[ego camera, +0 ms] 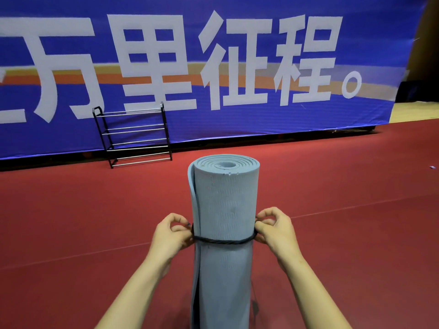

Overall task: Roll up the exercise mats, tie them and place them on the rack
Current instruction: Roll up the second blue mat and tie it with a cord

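Observation:
A rolled light-blue exercise mat point(224, 205) stands upright in front of me, its spiral end facing up. A thin black cord point(223, 241) runs around its middle. My left hand point(172, 233) pinches the cord at the mat's left side. On the right side my right hand point(273, 227) pinches the cord's other end. A loose tail of cord hangs down the right side near the floor. The black metal rack point(133, 135) with several silver rungs stands empty against the banner, to the far left.
Red floor point(344, 233) spreads all around the mat. A big blue banner point(237, 119) with white characters forms the back wall. A wooden floor strip point(415, 112) shows at the far right.

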A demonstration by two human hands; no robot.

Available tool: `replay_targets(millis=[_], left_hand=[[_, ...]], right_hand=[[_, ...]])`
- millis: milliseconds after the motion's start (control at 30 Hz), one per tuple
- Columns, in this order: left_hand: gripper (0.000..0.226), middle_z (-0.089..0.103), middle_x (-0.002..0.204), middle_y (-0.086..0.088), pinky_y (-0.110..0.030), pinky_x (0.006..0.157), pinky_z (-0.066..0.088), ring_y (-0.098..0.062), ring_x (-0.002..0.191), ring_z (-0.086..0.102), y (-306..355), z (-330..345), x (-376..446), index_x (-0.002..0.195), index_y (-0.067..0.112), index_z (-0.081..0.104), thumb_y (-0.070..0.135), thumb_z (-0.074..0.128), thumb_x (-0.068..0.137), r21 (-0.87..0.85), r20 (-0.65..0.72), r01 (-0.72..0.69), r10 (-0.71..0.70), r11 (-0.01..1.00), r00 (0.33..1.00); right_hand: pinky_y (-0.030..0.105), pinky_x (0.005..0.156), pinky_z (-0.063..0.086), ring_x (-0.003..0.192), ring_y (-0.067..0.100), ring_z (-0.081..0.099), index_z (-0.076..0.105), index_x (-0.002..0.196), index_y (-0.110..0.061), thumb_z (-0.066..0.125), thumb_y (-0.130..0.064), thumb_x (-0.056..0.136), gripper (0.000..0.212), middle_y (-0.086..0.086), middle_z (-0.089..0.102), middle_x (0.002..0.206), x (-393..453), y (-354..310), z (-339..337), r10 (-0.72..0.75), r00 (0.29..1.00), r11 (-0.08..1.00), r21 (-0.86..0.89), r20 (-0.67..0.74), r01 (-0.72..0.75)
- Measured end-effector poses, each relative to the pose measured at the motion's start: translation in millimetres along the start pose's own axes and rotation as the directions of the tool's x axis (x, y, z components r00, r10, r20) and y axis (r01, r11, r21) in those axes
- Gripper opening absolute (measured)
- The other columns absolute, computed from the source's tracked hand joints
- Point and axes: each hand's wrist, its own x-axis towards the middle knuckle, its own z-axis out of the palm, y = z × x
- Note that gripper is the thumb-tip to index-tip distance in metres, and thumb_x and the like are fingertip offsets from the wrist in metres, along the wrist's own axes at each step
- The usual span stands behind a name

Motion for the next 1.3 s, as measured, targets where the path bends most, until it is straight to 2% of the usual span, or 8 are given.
replay_targets(millis=[133, 200, 300, 533, 733, 1033, 1133, 1300], left_hand=[[0.022, 0.06, 0.079, -0.009, -0.022, 0.071, 0.055, -0.014, 0.068, 0.058, 2, 4, 1, 0.089, 0.007, 0.058, -0.01, 0.044, 0.089, -0.111, 0.013, 0.045, -0.044, 0.993, 0.999], [0.015, 0.062, 0.09, -0.009, -0.028, 0.083, 0.05, -0.012, 0.079, 0.06, 2, 7, 3, 0.093, 0.01, 0.058, 0.0, 0.047, 0.092, -0.23, 0.057, 0.082, -0.071, 0.97, 0.996], [0.024, 0.063, 0.107, 0.004, -0.045, 0.091, 0.043, -0.012, 0.1, 0.058, -2, 8, 4, 0.111, 0.028, 0.057, 0.028, 0.06, 0.087, -0.123, 0.116, 0.126, -0.112, 0.984, 0.987], [0.035, 0.063, 0.116, -0.002, -0.042, 0.071, 0.052, -0.021, 0.111, 0.059, -2, 15, 5, 0.112, 0.037, 0.057, 0.012, 0.053, 0.087, -0.105, 0.136, 0.141, -0.126, 0.984, 0.983], [0.039, 0.062, 0.119, 0.001, -0.039, 0.07, 0.052, -0.019, 0.113, 0.058, -4, 17, 4, 0.115, 0.037, 0.053, 0.011, 0.048, 0.088, -0.104, 0.136, 0.141, -0.126, 0.985, 0.983], [0.048, 0.058, 0.121, -0.004, -0.052, 0.082, 0.051, -0.021, 0.109, 0.058, -2, 16, 1, 0.109, 0.029, 0.052, 0.019, 0.057, 0.062, -0.112, 0.161, 0.181, -0.162, 0.977, 0.974], [0.038, 0.053, 0.118, -0.004, -0.052, 0.08, 0.051, -0.023, 0.108, 0.055, -6, 15, 6, 0.107, 0.028, 0.051, 0.003, 0.052, 0.079, -0.094, 0.147, 0.161, -0.146, 0.982, 0.978], [0.053, 0.059, 0.108, -0.008, -0.048, 0.078, 0.052, -0.019, 0.084, 0.055, -15, 14, 11, 0.107, 0.028, 0.05, -0.013, 0.044, 0.075, -0.019, 0.174, 0.153, -0.147, 0.988, 0.974]], right_hand=[[0.036, 0.083, 0.052, 0.078, 0.015, 0.064, 0.066, 0.09, -0.019, 0.053, -0.003, 0.075, 0.026, -0.001, 0.07, 0.078, 0, 14, 9, 0.018, 1.0, 0.999, 0.043, -0.013, -0.018], [0.029, 0.084, 0.05, 0.087, 0.012, 0.065, 0.066, 0.104, -0.015, 0.048, 0.002, 0.083, 0.033, 0.004, 0.07, 0.098, 0, 14, 14, 0.058, 0.998, 0.98, 0.192, 0.021, -0.061], [0.02, 0.077, 0.048, 0.091, 0.009, 0.066, 0.063, 0.11, -0.012, 0.045, 0.003, 0.087, 0.032, 0.004, 0.069, 0.105, -6, 8, 17, 0.089, 0.991, 0.916, 0.383, 0.1, -0.12], [0.029, 0.069, 0.043, 0.094, 0.006, 0.058, 0.05, 0.118, -0.026, 0.048, -0.006, 0.085, 0.038, -0.005, 0.062, 0.109, -7, -2, 14, 0.131, 0.983, 0.982, 0.123, 0.126, -0.146], [0.034, 0.073, 0.046, 0.107, 0.013, 0.056, 0.057, 0.114, -0.031, 0.053, -0.027, 0.076, 0.038, -0.008, 0.062, 0.115, -10, -3, 15, 0.175, 0.973, 0.96, 0.192, 0.152, -0.203], [0.029, 0.067, 0.041, 0.086, 0.012, 0.053, 0.046, 0.119, -0.025, 0.042, 0.007, 0.077, 0.053, 0.005, 0.057, 0.113, -3, 7, 20, 0.135, 0.99, 0.987, 0.078, 0.046, -0.138], [0.027, 0.057, 0.035, 0.075, 0.013, 0.049, 0.044, 0.115, -0.026, 0.039, 0.01, 0.074, 0.055, 0.008, 0.058, 0.105, 1, 12, 18, 0.141, 0.988, 0.99, 0.003, 0.061, -0.141], [0.025, 0.052, 0.037, 0.075, 0.015, 0.05, 0.05, 0.115, -0.022, 0.037, 0.011, 0.072, 0.055, 0.007, 0.059, 0.106, 2, 17, 16, 0.178, 0.982, 0.983, -0.049, 0.062, -0.175]])
